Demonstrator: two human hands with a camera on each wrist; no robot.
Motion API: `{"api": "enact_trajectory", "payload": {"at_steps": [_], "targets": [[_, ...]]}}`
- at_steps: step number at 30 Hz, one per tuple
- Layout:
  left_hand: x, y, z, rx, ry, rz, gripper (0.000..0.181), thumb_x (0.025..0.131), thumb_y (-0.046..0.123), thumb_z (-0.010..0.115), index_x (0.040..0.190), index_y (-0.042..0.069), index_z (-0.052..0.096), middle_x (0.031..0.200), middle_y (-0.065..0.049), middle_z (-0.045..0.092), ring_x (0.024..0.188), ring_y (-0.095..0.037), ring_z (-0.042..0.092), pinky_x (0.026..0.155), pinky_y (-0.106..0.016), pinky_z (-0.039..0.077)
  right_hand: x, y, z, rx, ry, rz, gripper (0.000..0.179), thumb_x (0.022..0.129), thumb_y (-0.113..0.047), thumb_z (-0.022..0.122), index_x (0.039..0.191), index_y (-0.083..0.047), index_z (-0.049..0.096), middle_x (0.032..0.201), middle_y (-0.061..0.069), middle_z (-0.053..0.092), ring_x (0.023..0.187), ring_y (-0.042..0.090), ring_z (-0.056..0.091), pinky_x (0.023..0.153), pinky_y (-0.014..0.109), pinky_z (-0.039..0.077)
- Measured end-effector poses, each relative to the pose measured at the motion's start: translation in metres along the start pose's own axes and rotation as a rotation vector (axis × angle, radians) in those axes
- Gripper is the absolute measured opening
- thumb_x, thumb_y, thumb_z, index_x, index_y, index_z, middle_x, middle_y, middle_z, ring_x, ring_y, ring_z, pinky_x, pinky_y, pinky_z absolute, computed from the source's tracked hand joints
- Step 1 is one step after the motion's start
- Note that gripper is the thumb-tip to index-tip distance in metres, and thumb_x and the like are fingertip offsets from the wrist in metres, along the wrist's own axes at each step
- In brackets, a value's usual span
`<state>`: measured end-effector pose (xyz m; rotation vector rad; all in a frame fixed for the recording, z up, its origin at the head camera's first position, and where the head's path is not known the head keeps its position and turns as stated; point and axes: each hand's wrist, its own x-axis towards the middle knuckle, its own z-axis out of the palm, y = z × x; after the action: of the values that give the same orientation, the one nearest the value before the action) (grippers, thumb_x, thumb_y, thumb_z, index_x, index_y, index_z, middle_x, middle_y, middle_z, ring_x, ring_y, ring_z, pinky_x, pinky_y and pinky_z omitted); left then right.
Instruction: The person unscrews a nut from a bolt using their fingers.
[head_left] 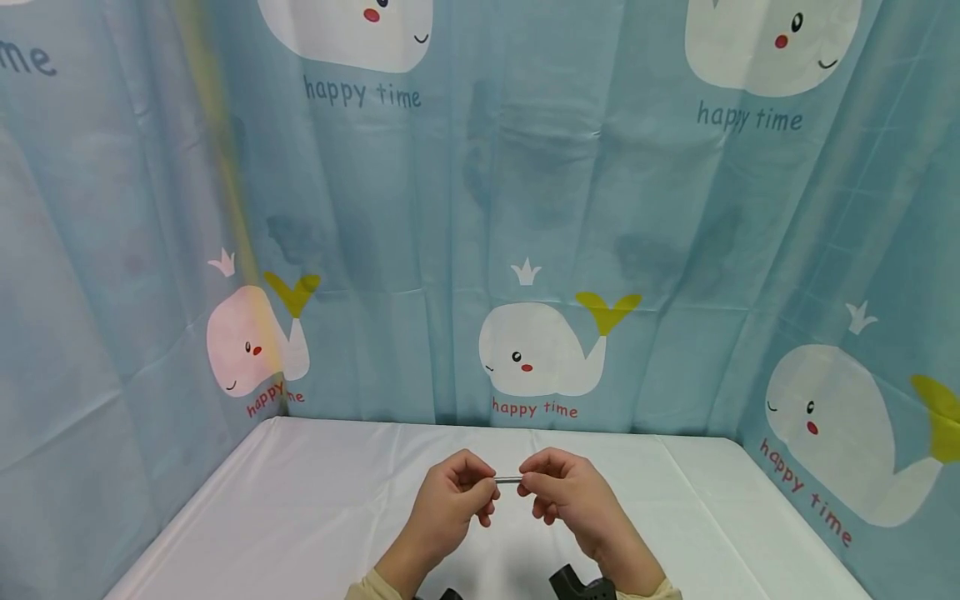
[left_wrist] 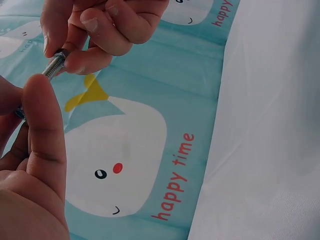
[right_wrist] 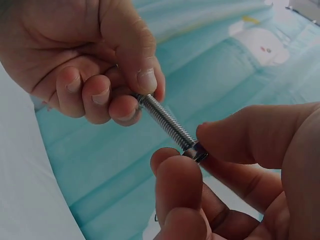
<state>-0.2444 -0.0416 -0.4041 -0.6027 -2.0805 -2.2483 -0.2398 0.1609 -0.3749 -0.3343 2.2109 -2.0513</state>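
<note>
A threaded metal bolt spans the gap between my two hands, held up above the white table. My left hand pinches one end of it between thumb and fingers, which largely hide that end. At the other end, the thumb and fingertips of my right hand grip a short, shiny nut around the thread. Seen from the left wrist, the bolt slants between the left thumb and the right fingertips. The remaining fingers of both hands are loosely curled.
A white-covered table lies below the hands. Blue curtains printed with whales enclose its back and sides. A black wrist device shows by the right sleeve at the lower edge.
</note>
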Motion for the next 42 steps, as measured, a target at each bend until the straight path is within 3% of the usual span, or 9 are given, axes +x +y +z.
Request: {"api": "enact_trajectory", "payload": {"at_steps": [10, 17, 21, 27, 35, 38, 42], "targets": [[0.001, 0.0, 0.0, 0.003, 0.005, 0.006, 0.006, 0.093, 0.0, 0.061, 0.098, -0.002, 0.062, 0.081, -0.016, 0.064, 0.064, -0.018, 0.059, 0.059, -0.03, 0.058, 0.0, -0.002, -0.002, 0.006, 0.014, -0.027, 0.018, 0.089, -0.01, 0.071, 0.103, 0.001, 0.066, 0.09, 0.014, 0.067, 0.065, 0.023, 0.058, 0.056, 0.029, 0.049], [0.001, -0.002, -0.001, -0.007, 0.017, -0.008, 0.007, 0.094, 0.003, 0.063, 0.099, -0.002, 0.062, 0.084, -0.017, 0.065, 0.065, -0.019, 0.06, 0.06, -0.03, 0.058, 0.002, 0.006, -0.012, 0.114, 0.047, -0.042, 0.019, 0.089, -0.005, 0.07, 0.105, 0.006, 0.066, 0.102, 0.02, 0.065, 0.087, 0.03, 0.068, 0.08, 0.038, 0.057], [0.0, -0.01, -0.006, -0.026, 0.022, -0.073, 0.011, 0.094, 0.005, 0.065, 0.1, -0.003, 0.062, 0.086, -0.016, 0.067, 0.067, -0.02, 0.061, 0.062, -0.031, 0.058, 0.004, 0.016, -0.023, 0.2, 0.115, -0.008, 0.019, 0.09, -0.004, 0.071, 0.105, 0.007, 0.066, 0.108, 0.021, 0.066, 0.095, 0.031, 0.068, 0.086, 0.039, 0.056], [0.002, -0.028, -0.023, -0.009, 0.029, -0.181, 0.008, 0.094, 0.002, 0.063, 0.1, -0.003, 0.062, 0.087, -0.016, 0.069, 0.067, -0.018, 0.061, 0.063, -0.032, 0.058, 0.019, 0.034, -0.043, 0.195, 0.145, 0.035, 0.023, 0.092, -0.004, 0.069, 0.111, 0.009, 0.064, 0.103, 0.019, 0.068, 0.093, 0.029, 0.069, 0.085, 0.038, 0.057], [0.013, -0.054, -0.036, 0.094, 0.049, -0.395, 0.011, 0.095, 0.001, 0.062, 0.103, -0.005, 0.06, 0.086, -0.018, 0.07, 0.061, -0.016, 0.061, 0.058, -0.03, 0.056, 0.033, 0.076, -0.075, 0.282, 0.092, 0.218, 0.04, 0.094, -0.005, 0.066, 0.126, 0.014, 0.053, 0.108, 0.019, 0.068, 0.096, 0.025, 0.069, 0.086, 0.034, 0.056], [0.016, -0.06, -0.037, 0.141, 0.051, -0.434, 0.01, 0.094, -0.002, 0.062, 0.103, -0.006, 0.061, 0.084, -0.018, 0.07, 0.06, -0.015, 0.061, 0.056, -0.028, 0.056, 0.034, 0.089, -0.082, 0.289, 0.063, 0.289, 0.045, 0.094, -0.003, 0.065, 0.131, 0.016, 0.047, 0.111, 0.021, 0.067, 0.095, 0.023, 0.07, 0.086, 0.032, 0.056], [0.019, -0.067, -0.038, 0.216, 0.048, -0.444, 0.008, 0.092, -0.006, 0.062, 0.099, -0.009, 0.061, 0.077, -0.015, 0.069, 0.056, -0.012, 0.06, 0.053, -0.027, 0.056, 0.035, 0.099, -0.084, 0.196, 0.024, 0.332, 0.04, 0.093, 0.002, 0.063, 0.127, 0.018, 0.049, 0.11, 0.024, 0.067, 0.091, 0.024, 0.07, 0.081, 0.032, 0.057]]}}
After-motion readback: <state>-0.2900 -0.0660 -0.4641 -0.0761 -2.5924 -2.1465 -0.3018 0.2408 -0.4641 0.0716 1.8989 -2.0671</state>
